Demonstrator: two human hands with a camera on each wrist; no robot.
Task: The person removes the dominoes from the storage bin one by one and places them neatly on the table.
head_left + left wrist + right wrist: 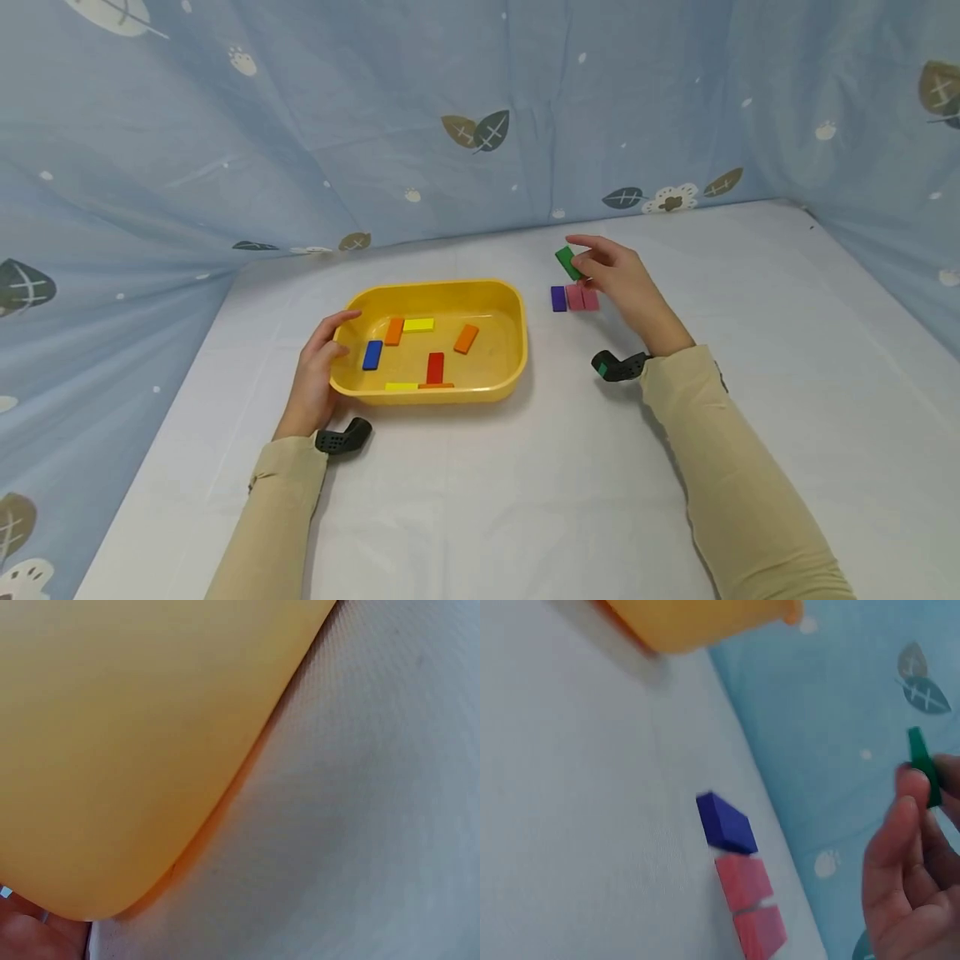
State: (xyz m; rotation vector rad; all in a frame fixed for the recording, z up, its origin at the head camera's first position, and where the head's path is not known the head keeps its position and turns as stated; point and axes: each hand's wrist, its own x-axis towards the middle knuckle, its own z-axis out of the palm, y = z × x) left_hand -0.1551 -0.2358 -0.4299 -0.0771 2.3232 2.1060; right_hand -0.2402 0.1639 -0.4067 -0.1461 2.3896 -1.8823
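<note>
Three rectangular blocks sit side by side on the white-covered table (480, 492): one purple block (558, 298) at the 9 o'clock end, then two pink blocks (575, 298), the row running from 9 to 3 o'clock with each block's long axis near 12 to 6. Just past this row, at about 12 o'clock of it in the head view, the right hand (621, 279) pinches a green rectangular block (567, 262) between thumb and fingers, apparently clear of the table. Its long axis slants from 11 to 5 o'clock, so it lies askew to the row, with the purple block at roughly 6 to 7 o'clock from it. The right hand is much nearer the row than the left.

The left hand (311, 379) grips the 9 o'clock end of a yellow plastic tub (517, 329), thumb curled over the rim. From the green block the tub lies toward 8 o'clock, well apart. Inside are seven blocks: one blue (372, 355), one red (435, 367), two yellow (418, 325) and three orange (466, 338).
</note>
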